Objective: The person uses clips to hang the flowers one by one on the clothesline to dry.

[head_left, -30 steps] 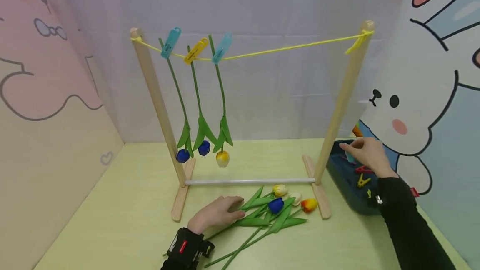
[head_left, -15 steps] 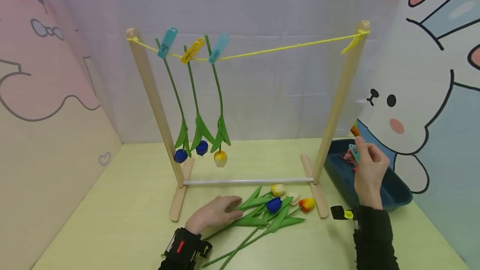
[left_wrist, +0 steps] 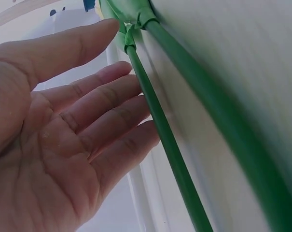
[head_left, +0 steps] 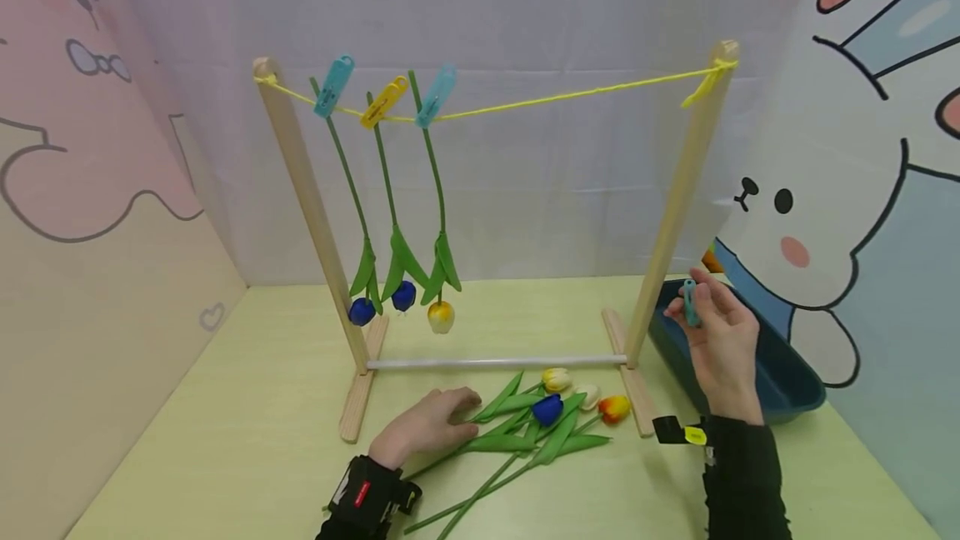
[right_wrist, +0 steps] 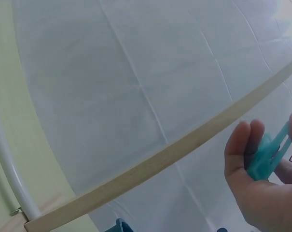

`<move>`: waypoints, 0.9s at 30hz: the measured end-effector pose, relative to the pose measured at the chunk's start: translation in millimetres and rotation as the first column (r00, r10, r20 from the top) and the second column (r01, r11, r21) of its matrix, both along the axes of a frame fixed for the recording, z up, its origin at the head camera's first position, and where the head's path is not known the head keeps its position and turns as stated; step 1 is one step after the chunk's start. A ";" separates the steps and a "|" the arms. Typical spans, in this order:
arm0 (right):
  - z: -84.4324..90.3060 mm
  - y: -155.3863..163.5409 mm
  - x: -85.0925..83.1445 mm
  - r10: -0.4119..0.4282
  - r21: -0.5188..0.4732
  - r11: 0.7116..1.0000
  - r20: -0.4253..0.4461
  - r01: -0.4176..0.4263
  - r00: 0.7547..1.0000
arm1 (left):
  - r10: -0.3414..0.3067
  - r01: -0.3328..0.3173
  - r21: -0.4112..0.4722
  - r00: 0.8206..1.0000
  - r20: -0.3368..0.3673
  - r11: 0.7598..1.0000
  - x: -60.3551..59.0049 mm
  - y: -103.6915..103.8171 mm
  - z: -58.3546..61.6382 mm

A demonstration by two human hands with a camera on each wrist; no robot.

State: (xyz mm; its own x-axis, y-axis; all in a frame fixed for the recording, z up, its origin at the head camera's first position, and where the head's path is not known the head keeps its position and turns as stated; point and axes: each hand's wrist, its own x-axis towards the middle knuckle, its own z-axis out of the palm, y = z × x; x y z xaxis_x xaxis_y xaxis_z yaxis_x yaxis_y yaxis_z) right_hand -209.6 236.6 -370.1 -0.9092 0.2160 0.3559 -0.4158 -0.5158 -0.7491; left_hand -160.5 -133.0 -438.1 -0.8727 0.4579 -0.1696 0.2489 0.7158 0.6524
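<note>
My right hand (head_left: 723,348) is raised over the near side of a dark blue bin (head_left: 795,382) and holds a teal clothespin (head_left: 691,303) between thumb and fingers. In the right wrist view the clothespin (right_wrist: 269,157) lies among the curled fingers. My left hand (head_left: 427,427) rests low over the table beside a pile of artificial tulips, its fingertips at their green leaves (head_left: 502,443). The left wrist view shows that hand (left_wrist: 73,130) with loosely extended fingers next to a green stem (left_wrist: 160,121). Among the tulips are a blue one (head_left: 547,410) and an orange one (head_left: 615,409).
A wooden frame (head_left: 678,207) carries a yellow string (head_left: 570,97). Three tulips hang head down from its left part, under a teal clothespin (head_left: 334,87), a yellow clothespin (head_left: 385,102) and another teal one (head_left: 436,97). A white rod (head_left: 495,363) joins the frame's feet.
My right hand has lifted a teal clothespin out of the bin, turned upright and shifted slightly left. The left hand has stayed by the tulips.
</note>
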 end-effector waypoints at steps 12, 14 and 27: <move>-12.1 11.7 -3.1 0.097 0.122 0.987 0.096 -0.109 0.991 | -0.032 0.026 -0.071 0.996 -0.079 0.997 -0.4 1.5 1.7; -14.0 13.5 -3.2 0.090 0.124 0.987 0.118 -0.104 0.989 | -0.045 0.037 -0.088 0.995 -0.093 0.995 0.1 2.5 2.3; -15.5 12.1 -7.3 0.085 0.189 0.977 0.086 -0.100 0.993 | -0.015 -0.026 -0.185 0.976 -0.218 0.982 4.1 7.4 2.4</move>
